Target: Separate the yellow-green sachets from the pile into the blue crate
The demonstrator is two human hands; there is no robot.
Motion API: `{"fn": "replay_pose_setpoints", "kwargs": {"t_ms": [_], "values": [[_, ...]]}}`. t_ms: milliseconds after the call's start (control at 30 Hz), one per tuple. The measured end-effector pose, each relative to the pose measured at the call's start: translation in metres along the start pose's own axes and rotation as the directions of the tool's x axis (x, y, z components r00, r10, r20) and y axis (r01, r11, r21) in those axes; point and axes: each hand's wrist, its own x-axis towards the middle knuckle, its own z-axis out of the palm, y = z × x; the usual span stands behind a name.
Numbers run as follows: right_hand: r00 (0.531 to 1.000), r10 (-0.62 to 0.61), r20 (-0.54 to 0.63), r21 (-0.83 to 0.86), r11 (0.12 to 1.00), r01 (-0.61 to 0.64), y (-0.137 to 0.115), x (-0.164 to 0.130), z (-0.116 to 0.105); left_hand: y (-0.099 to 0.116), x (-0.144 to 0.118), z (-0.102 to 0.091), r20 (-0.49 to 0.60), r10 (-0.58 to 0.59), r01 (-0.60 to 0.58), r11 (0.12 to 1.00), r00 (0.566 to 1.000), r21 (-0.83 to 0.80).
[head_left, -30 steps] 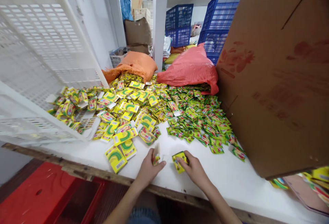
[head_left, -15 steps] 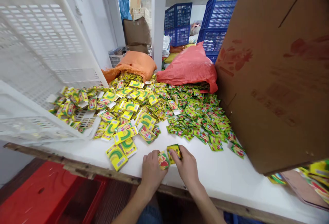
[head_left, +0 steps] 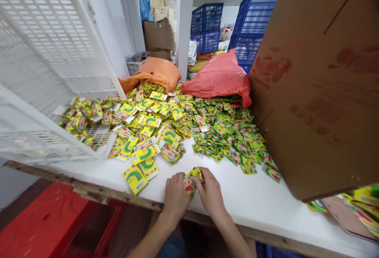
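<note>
Over the front edge of the white table, my left hand (head_left: 177,193) is closed on a small printed carton (head_left: 188,186) with a red fruit picture. My right hand (head_left: 211,193) grips a small yellow-green sachet (head_left: 196,174) at the carton's upper end; the two touch or overlap, and fingers hide whether the sachet is inside. Left of my hands lie several flat yellow cartons (head_left: 135,178) with green bands. Beyond them spreads a heap of small green sachets (head_left: 227,131), with yellow ones and more cartons on its left.
A tilted white plastic crate (head_left: 89,64) on the left holds filled cartons. An orange sack (head_left: 161,70) and a red sack (head_left: 219,74) lie open behind the heap. A tall cardboard box (head_left: 319,92) bounds the right side. A red stool (head_left: 44,218) stands below the table, left.
My right hand has moved slightly left, bringing the sachet from beside the carton up against its upper end. My left hand stays nearly in place, still holding the carton.
</note>
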Motion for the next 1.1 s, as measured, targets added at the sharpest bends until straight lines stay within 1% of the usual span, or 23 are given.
{"fn": "replay_pose_setpoints", "kwargs": {"t_ms": [100,167,200,233,300,400,567,633,667,733,767,833,900,1000,1033,1100], "values": [[0.989,-0.033,0.142,0.023,0.999,0.030,0.004,-0.002,-0.012,-0.001,0.001,0.002,0.015,0.009,-0.009,1.000,1.000,-0.001],[0.978,0.006,0.206,0.030,0.999,-0.012,0.007,0.000,-0.020,0.000,0.001,0.004,0.027,0.037,-0.037,0.999,0.999,0.002],[0.977,0.033,0.211,0.045,0.998,-0.043,0.009,0.001,-0.023,0.000,0.001,0.004,0.027,0.050,-0.050,0.999,0.998,0.006],[0.979,0.056,0.199,0.072,0.995,-0.071,0.010,0.002,-0.024,0.001,0.001,0.005,0.026,0.059,-0.060,0.998,0.998,0.009],[0.987,0.091,0.132,0.176,0.978,-0.114,0.011,0.004,-0.021,0.001,0.001,0.006,0.020,0.065,-0.065,0.998,0.998,0.015],[0.988,0.145,0.057,0.343,0.926,-0.156,0.013,0.006,-0.009,0.000,0.000,0.006,-0.009,0.041,-0.041,0.999,0.999,0.011],[0.975,0.222,0.026,0.427,0.879,-0.212,0.013,0.002,0.011,-0.002,0.001,0.005,-0.053,-0.018,0.017,1.000,0.998,-0.010],[0.977,0.214,0.021,0.443,0.874,-0.201,0.011,0.000,0.014,-0.002,0.001,0.004,-0.054,-0.023,0.020,0.998,0.998,-0.058],[0.981,0.191,0.015,0.423,0.888,-0.180,0.010,0.000,0.014,-0.002,0.001,0.003,-0.050,-0.028,0.023,0.995,0.998,-0.096],[0.991,0.132,-0.009,0.290,0.949,-0.124,0.008,0.002,0.010,-0.001,0.001,0.002,-0.030,-0.056,0.048,0.978,0.998,-0.205],[0.995,0.103,-0.018,0.198,0.975,-0.097,0.007,0.003,0.006,-0.001,0.001,0.001,-0.003,-0.075,0.071,0.958,0.997,-0.276],[0.998,0.063,-0.007,0.024,0.998,-0.063,0.007,0.007,-0.003,0.000,0.000,0.000,0.092,-0.106,0.135,0.895,0.990,-0.425],[0.997,0.040,0.064,-0.093,0.995,-0.034,0.008,0.013,-0.014,-0.001,0.001,-0.001,0.187,-0.102,0.189,0.820,0.977,-0.540],[0.976,0.001,0.220,-0.205,0.978,0.046,0.007,0.023,-0.031,-0.005,0.006,-0.002,0.255,-0.028,0.195,0.727,0.966,-0.659],[0.962,-0.013,0.272,-0.218,0.973,0.075,0.006,0.027,-0.035,-0.007,0.010,-0.003,0.282,0.013,0.197,0.683,0.959,-0.703],[0.925,-0.047,0.377,-0.183,0.975,0.124,0.004,0.034,-0.042,-0.011,0.017,-0.005,0.359,0.100,0.245,0.562,0.928,-0.790]]}}
